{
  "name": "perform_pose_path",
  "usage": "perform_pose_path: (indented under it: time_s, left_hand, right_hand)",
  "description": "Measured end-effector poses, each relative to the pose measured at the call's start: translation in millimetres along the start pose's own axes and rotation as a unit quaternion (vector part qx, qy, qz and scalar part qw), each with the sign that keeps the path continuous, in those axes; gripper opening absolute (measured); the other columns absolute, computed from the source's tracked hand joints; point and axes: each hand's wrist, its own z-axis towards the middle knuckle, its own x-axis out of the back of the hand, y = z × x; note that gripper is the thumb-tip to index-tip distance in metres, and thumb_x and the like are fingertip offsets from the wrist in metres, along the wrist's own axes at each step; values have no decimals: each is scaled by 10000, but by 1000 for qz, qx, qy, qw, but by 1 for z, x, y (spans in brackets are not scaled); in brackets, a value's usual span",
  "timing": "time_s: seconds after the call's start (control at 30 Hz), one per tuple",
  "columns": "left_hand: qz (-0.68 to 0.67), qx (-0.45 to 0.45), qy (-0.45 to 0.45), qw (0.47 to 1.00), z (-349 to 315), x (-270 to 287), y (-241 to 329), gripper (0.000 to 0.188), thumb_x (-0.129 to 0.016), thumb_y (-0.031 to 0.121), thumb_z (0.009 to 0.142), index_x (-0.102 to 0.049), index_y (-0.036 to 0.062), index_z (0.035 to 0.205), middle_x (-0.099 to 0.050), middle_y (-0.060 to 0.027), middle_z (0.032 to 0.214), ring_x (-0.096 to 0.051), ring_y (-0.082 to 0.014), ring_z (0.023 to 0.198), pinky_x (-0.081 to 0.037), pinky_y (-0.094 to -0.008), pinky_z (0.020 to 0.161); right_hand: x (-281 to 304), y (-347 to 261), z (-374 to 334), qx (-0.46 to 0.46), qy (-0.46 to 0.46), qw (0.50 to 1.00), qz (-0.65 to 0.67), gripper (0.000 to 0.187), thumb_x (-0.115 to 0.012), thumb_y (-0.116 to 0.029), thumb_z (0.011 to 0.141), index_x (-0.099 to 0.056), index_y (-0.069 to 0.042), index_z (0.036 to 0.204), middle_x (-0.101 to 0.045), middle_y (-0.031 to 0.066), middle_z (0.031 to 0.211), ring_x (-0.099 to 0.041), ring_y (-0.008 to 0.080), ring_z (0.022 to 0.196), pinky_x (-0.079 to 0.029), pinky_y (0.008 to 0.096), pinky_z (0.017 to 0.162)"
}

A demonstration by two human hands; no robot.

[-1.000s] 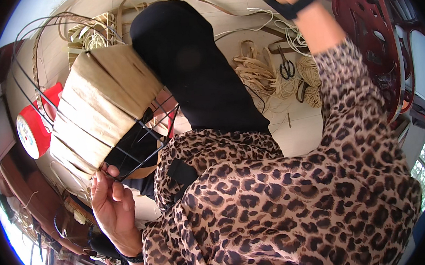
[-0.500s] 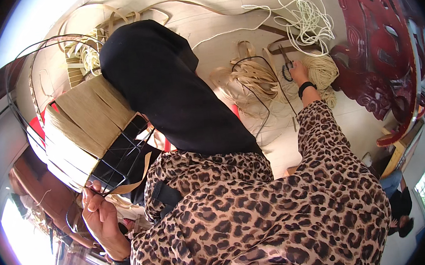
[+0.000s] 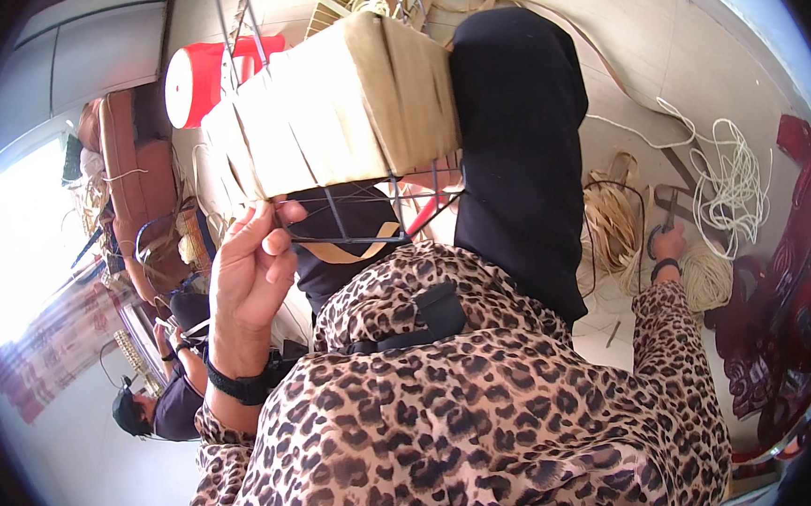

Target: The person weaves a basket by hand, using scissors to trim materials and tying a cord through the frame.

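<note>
A box-shaped basket point(image 3: 311, 118) rests against my black-trousered legs, its dark wire frame point(image 3: 350, 205) wrapped in wide tan strips on the upper part. At the basket's near left corner my left hand point(image 3: 254, 264) is closed in a pinch. From those fingers a loose flat tan strip point(image 3: 354, 254) curls below the bare wires; the exact pinch point is partly hidden. Far to the right, my right hand point(image 3: 670, 243) reaches down to the floor, fingers closed around the dark handles of scissors point(image 3: 669, 208), blades pointing away from me.
Near the scissors lie a bundle of tan strips point(image 3: 612, 224), a loose pale cord tangle point(image 3: 732, 183) and a cord ball point(image 3: 708, 277). Carved dark-red furniture point(image 3: 760, 350) stands at right. A red stool point(image 3: 201, 84) is behind the basket. Another person point(image 3: 176, 401) works at left.
The whole view has turned, so the basket and my left hand appear farther right. My left hand keeps its pinch at the basket's corner; my right hand remains at the scissors.
</note>
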Motion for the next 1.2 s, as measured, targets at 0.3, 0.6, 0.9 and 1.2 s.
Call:
perform_pose_path:
  time_s: [0.3, 0.6, 0.9, 1.2]
  left_hand:
    - [2, 1, -43, 999, 12, -17, -23, 216, -331, 132, 969, -462, -38, 993, -562, -202, 959, -561, -96, 608, -455, -196, 399]
    - [17, 45, -71, 996, 25, -46, -33, 210, -363, 125, 955, -484, -32, 1022, -601, -218, 922, -613, -153, 575, -453, -221, 386]
    - [3, 82, -64, 995, 39, -55, -48, 219, -410, 74, 919, -434, -93, 1059, -594, -242, 970, -642, -232, 629, -501, -243, 416]
    - [71, -37, -40, 996, 24, -68, -75, 238, -408, 86, 922, -433, -56, 1112, -567, -207, 1047, -653, -240, 673, -488, -225, 401]
  right_hand:
    - [23, 16, -6, 58, -54, 988, 135, 400, -496, -135, 854, -418, 7, 1220, -550, 136, 781, -510, 213, 632, -406, 356, 567]
    - [139, -49, -78, 18, -180, 912, 367, 345, -467, -331, 916, -467, -55, 1124, -430, -15, 692, -403, 70, 570, -338, 227, 498]
    - [230, -149, -176, 287, -472, 663, 505, 613, -479, -577, 834, -441, -14, 1075, -423, -4, 645, -411, 75, 511, -343, 197, 435]
    - [254, -244, -252, 269, -682, 662, 152, 547, -518, -505, 850, -491, 17, 1013, -429, -20, 627, -406, 50, 502, -348, 180, 467]
